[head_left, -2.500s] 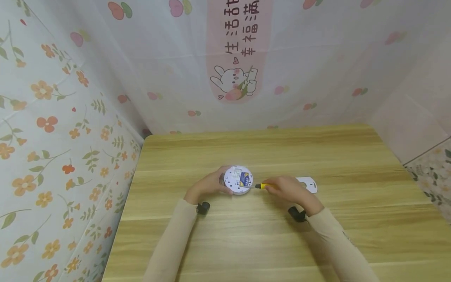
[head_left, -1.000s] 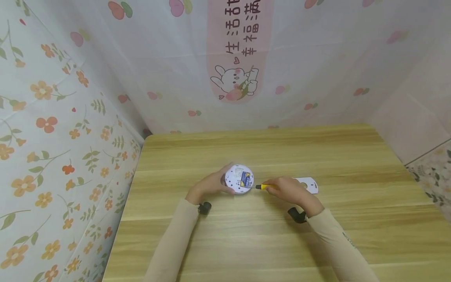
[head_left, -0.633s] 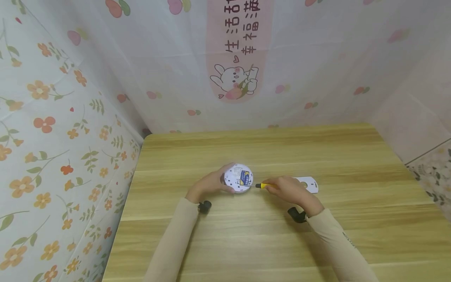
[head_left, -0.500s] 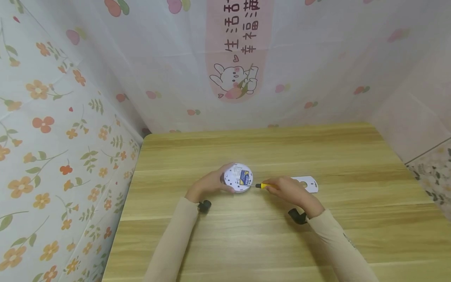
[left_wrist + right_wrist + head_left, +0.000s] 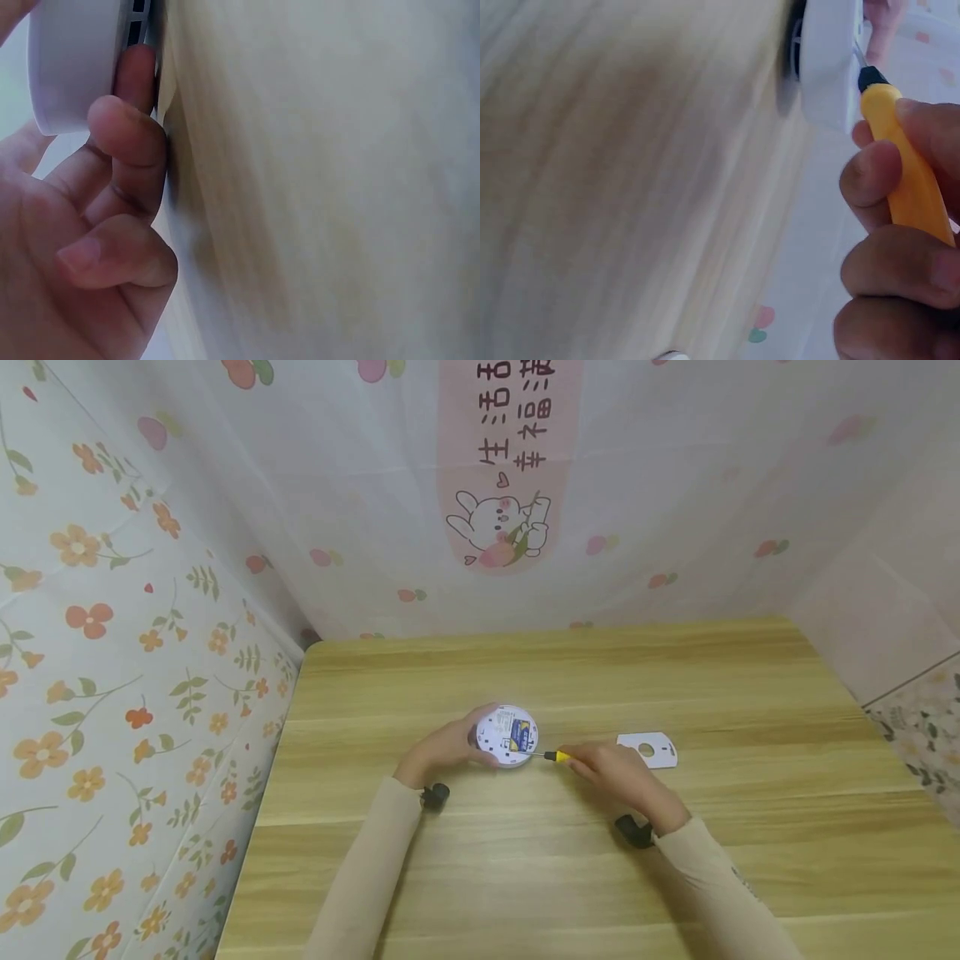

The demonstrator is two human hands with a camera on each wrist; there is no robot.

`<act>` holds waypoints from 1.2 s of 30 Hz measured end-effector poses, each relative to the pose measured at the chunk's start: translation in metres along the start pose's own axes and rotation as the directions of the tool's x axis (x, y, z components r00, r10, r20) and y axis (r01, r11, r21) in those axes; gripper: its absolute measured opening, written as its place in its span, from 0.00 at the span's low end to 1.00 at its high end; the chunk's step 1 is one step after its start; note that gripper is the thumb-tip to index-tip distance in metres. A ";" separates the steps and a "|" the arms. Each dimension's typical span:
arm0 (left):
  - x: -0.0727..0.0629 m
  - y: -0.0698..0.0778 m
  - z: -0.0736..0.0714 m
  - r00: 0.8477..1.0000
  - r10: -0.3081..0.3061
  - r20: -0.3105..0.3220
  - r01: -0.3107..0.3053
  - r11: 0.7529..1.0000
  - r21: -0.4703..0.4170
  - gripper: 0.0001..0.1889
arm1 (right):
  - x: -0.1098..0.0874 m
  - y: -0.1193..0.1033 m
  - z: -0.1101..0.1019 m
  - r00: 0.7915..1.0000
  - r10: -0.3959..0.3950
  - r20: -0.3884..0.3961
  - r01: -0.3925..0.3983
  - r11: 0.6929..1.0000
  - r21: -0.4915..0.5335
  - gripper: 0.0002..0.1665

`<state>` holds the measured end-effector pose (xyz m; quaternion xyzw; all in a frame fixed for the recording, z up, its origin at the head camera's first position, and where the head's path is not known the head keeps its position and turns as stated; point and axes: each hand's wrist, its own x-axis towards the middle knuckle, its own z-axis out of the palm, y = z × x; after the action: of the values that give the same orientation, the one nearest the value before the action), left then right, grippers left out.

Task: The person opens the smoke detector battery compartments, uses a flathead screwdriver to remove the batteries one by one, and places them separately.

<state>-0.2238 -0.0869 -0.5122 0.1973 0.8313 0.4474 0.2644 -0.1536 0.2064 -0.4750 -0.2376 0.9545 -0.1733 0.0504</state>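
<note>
My left hand grips the rim of a round white smoke alarm, with its back face up. A blue and yellow battery sits in a recess in that face. In the left wrist view, fingers curl under the alarm's white side wall, beside its dark vent slots. With my right hand I hold a screwdriver by its yellow handle, its thin shaft lying across the alarm's face near the battery's lower edge. In the right wrist view, fingers and thumb wrap the yellow handle.
A white plate with a round hole lies flat on the wooden table, right of the right hand. Behind the table hangs a printed curtain, with a flowered one along the left.
The right hand has turned slightly at the wrist, showing more of the white plate beside it. The screwdriver's tip stays by the battery, and the left hand keeps its grip on the smoke alarm.
</note>
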 end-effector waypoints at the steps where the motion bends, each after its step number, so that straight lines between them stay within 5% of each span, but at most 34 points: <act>1: 0.000 0.000 0.000 1.000 -0.001 -0.002 0.001 1.000 0.003 0.54 | 0.000 0.000 0.001 1.000 -0.002 -0.014 0.002 1.000 -0.001 0.17; 19: -0.002 0.002 -0.001 1.000 -0.019 -0.015 0.020 1.000 0.020 0.53 | -0.009 -0.003 0.021 0.986 -0.016 -0.167 0.016 1.000 0.003 0.16; 26: -0.002 0.003 0.000 0.999 -0.026 -0.022 0.026 1.000 0.005 0.53 | -0.007 -0.004 0.022 0.991 0.007 -0.134 -0.004 1.000 0.026 0.16; 36: -0.002 0.002 0.000 1.000 -0.011 -0.005 0.011 1.000 -0.004 0.53 | 0.003 -0.002 0.012 0.996 -0.005 -0.087 -0.002 0.997 -0.072 0.19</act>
<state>-0.2221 -0.0873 -0.5104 0.1910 0.8322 0.4482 0.2649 -0.1530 0.1995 -0.4858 -0.2321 0.9612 -0.1490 -0.0001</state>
